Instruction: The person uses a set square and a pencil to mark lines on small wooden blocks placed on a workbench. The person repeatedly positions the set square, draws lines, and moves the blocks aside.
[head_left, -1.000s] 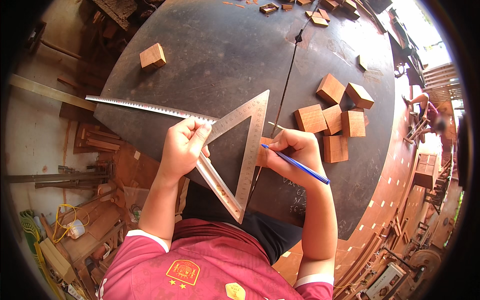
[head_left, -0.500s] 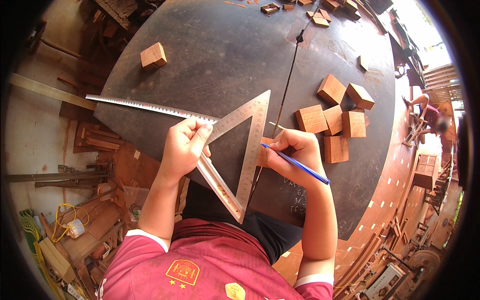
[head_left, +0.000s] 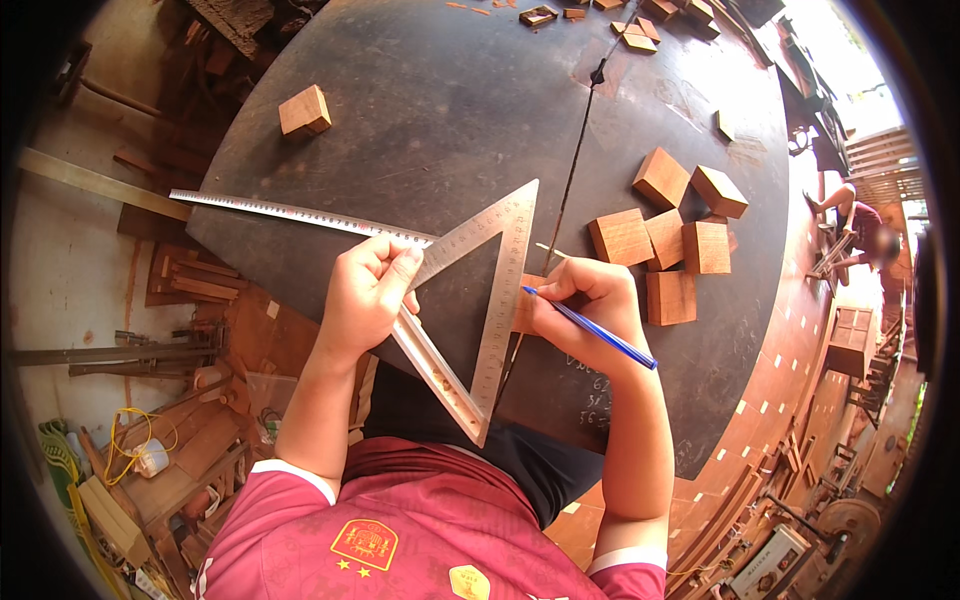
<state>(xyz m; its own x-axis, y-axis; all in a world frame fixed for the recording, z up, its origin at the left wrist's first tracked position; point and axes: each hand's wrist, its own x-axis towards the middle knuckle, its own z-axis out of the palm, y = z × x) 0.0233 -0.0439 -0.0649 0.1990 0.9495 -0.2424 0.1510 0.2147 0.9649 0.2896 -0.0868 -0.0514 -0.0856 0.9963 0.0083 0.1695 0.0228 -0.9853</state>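
My left hand [head_left: 368,300] is closed on a metal triangular set square [head_left: 508,270], thumb on top near its thick ledge. A long, pale ruled strip [head_left: 300,214] runs out leftward from under those fingers across the dark tabletop. In my right hand [head_left: 595,310], a blue pen [head_left: 605,335] is gripped, its tip at the set square's right edge. Below that tip a small wooden block [head_left: 526,305] shows partly, hidden by the hand and the square. A thin, pale sliver [head_left: 551,250] pokes out above the right fingers; its kind is unclear.
Several wooden blocks [head_left: 664,178] cluster right of my right hand. A lone block [head_left: 305,110] sits at the far left of the dark table [head_left: 430,110], which a seam crosses. More wood pieces [head_left: 638,38] lie at the far edge. Another person [head_left: 855,225] is at far right.
Almost nothing differs. The whole view has shifted very slightly left; both hands, the set square and the pen keep their places relative to one another.
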